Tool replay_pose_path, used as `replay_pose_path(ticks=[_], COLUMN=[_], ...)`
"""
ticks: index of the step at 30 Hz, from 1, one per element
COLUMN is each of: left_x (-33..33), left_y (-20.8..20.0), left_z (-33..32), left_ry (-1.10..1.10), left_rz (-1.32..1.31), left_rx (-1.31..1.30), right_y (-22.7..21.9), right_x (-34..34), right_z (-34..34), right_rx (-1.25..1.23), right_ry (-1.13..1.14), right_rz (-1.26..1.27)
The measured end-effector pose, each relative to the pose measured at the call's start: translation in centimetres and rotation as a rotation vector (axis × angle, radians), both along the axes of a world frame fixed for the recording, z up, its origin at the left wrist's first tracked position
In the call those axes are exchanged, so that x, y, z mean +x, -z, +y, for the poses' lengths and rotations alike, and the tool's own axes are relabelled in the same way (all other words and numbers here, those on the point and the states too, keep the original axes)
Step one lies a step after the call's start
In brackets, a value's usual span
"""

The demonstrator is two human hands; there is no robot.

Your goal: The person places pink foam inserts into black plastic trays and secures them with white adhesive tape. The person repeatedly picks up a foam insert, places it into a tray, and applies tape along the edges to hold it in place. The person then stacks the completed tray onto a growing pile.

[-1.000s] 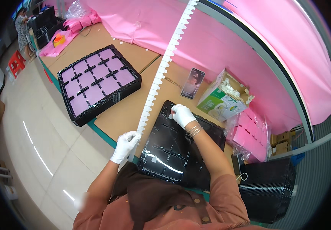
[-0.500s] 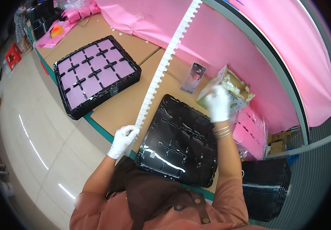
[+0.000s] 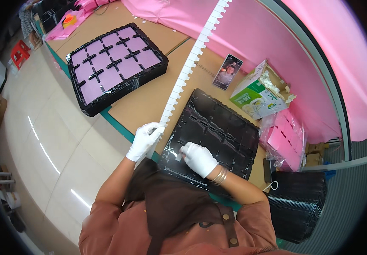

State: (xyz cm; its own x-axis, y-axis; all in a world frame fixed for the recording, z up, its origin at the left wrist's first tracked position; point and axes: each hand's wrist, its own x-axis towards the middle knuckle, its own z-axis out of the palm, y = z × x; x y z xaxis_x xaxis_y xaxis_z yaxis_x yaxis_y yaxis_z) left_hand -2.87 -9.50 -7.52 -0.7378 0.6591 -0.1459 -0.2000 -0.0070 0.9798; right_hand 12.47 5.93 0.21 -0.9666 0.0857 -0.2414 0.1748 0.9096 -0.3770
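A long white strip with square notches along one edge (image 3: 186, 72) slants from my lap up past the far side of the table. My white-gloved left hand (image 3: 145, 140) is closed around its lower end. A black plastic tray (image 3: 217, 131) with moulded ridges and a glossy surface lies before me. Over its near left part, my gloved right hand (image 3: 199, 159) has its fingers pinched at a small white piece (image 3: 178, 157). Part of that piece is covered by the fingertips.
At the far left sits a black tray with lilac panels (image 3: 117, 59). A phone (image 3: 227, 71) leans beside an open carton (image 3: 258, 95) of white scraps. Wrapped pink blocks (image 3: 283, 140) lie to the right, above stacked black trays (image 3: 298, 204). A red stool (image 3: 20, 53) stands on the floor.
My right hand has come from the carton down to the near left of the black tray, at the small white piece. My left hand still holds the strip. The whole view has shifted slightly.
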Motion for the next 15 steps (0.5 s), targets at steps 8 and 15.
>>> replay_pose_path(ticks=[8,15], left_x=[0.1,-0.1], left_y=[0.5,0.1], left_z=[0.2,0.2], left_ry=[-0.006,0.015], left_rz=[0.057,0.055], left_rx=[-0.003,-0.015], right_y=[0.7,-0.4], right_x=[-0.4,1.6], right_z=[-1.0,-1.8], right_rx=[0.236,0.183], right_ry=[-0.087,-0.065], right_rz=[0.029,0.048])
